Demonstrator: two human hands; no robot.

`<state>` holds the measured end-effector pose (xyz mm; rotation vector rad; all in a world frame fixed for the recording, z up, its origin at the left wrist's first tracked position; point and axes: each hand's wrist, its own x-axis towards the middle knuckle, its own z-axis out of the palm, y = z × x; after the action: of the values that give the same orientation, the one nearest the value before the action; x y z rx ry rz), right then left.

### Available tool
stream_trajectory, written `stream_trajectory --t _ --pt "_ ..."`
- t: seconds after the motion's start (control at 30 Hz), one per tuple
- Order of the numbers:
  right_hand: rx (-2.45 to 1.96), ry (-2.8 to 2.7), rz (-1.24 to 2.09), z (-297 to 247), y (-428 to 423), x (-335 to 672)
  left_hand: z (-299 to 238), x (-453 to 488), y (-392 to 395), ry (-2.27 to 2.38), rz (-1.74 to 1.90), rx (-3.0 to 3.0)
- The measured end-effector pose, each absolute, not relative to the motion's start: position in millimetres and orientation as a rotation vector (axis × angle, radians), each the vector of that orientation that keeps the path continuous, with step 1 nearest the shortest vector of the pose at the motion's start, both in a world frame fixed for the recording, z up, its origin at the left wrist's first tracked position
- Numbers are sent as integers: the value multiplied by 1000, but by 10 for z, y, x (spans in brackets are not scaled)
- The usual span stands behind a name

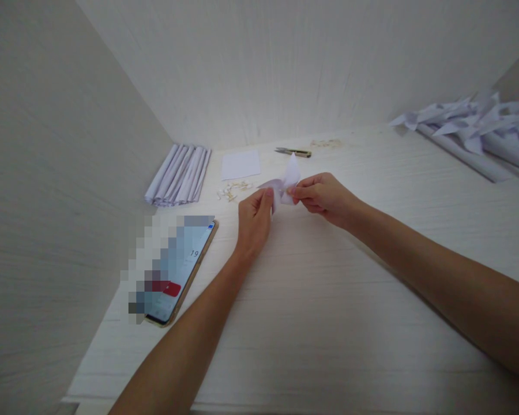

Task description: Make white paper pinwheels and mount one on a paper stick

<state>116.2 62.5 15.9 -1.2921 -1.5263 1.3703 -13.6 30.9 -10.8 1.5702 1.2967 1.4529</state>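
Note:
Both of my hands hold a small folded white paper piece (pixel 288 183) just above the white table (pixel 328 323), near its middle. My left hand (pixel 254 220) pinches the piece's left side with closed fingers. On the right side, my right hand (pixel 324 197) grips it between thumb and fingers. One pointed flap of the paper sticks up between the hands.
A phone (pixel 179 271) lies at the left. Behind it rest rolled white paper tubes (pixel 179 176), small wooden pins (pixel 233 190), a white paper square (pixel 241 165) and snips (pixel 294 152). Folded paper shapes on long tubes (pixel 476 129) pile at the far right. Walls close the left and back.

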Motion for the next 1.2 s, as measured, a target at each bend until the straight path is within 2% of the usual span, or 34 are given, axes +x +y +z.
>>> stream_trajectory --t 0.17,0.23,0.3,0.47,0.53,0.57,0.63,0.77,0.83,0.93,1.1,1.2 --pt "-1229 -2073 430 141 600 1216 -108 -143 319 1310 1451 1542" --pt "-1203 -2154 244 154 582 1221 -104 -144 319 1315 1450 1550" --pt "-1234 -2108 368 169 580 1212 -98 -145 316 1324 1448 1547" --pt "-1288 -1634 1326 160 624 1172 -87 -144 304 1330 1455 1545" --pt "-1267 -1540 1473 141 634 1169 -91 -144 305 1328 1454 1547" --pt "-1262 -1568 1434 133 633 1172 -95 -144 307 1329 1455 1547" --pt "-1269 -1742 1136 125 616 1184 -104 -145 313 1333 1454 1544" --pt "-1238 -2150 278 147 542 1206 -117 -149 322 1334 1446 1537" --pt "-1234 -2213 135 162 521 1200 -113 -148 319 1333 1442 1536" --pt "-1314 -2067 430 178 536 1170 -95 -145 306 1340 1436 1547" --pt "-1343 -1475 1462 197 582 1119 -81 -144 295 1361 1433 1568" --pt "-1328 -1407 1537 184 581 1112 -86 -146 298 1372 1438 1576"
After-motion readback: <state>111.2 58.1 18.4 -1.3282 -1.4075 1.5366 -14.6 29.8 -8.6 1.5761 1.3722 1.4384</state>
